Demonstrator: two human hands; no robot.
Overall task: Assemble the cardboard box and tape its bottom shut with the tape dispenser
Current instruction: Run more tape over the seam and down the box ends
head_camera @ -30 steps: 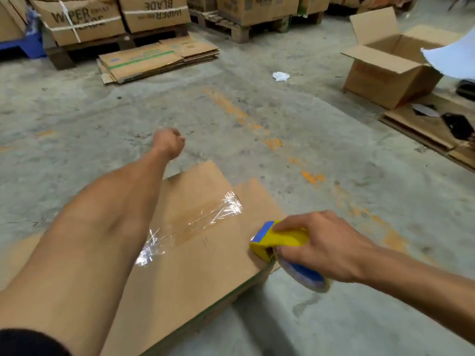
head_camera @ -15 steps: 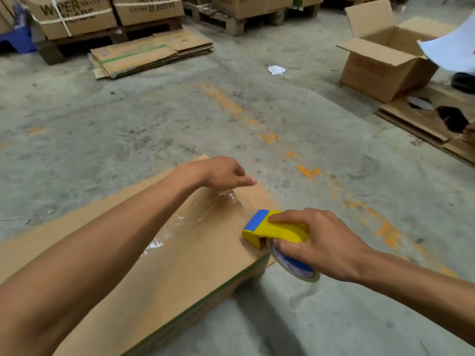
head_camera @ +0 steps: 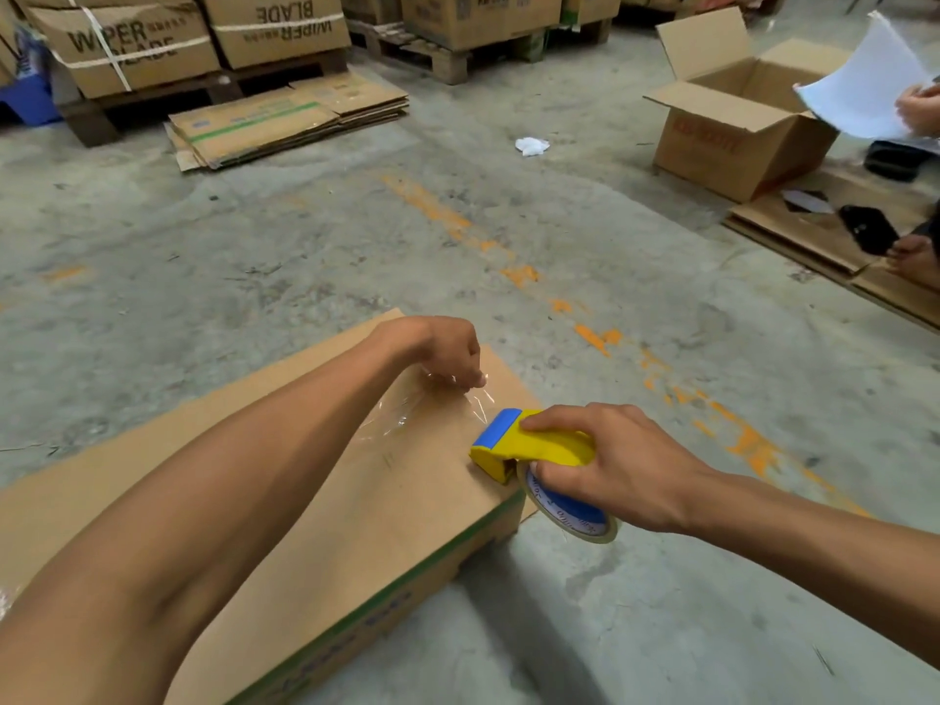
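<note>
Pinched thin, clingy tape [head_camera: 432, 407] w/ left hand [head_camera: 447, 348]; gripped light dispenser [head_camera: 529, 445] by handle w/ right hand [head_camera: 610, 463] on stiff box [head_camera: 356, 526].

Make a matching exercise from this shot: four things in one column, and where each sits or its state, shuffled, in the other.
Things:
1. tape dispenser
2. left hand
3. open box
4. flattened cartons

States:
A. stacked on the floor by the pallets
B. gripped by the right hand
C. pinching clear tape
D. flaps up, far right

Pairs: 1-B, 2-C, 3-D, 4-A
</note>
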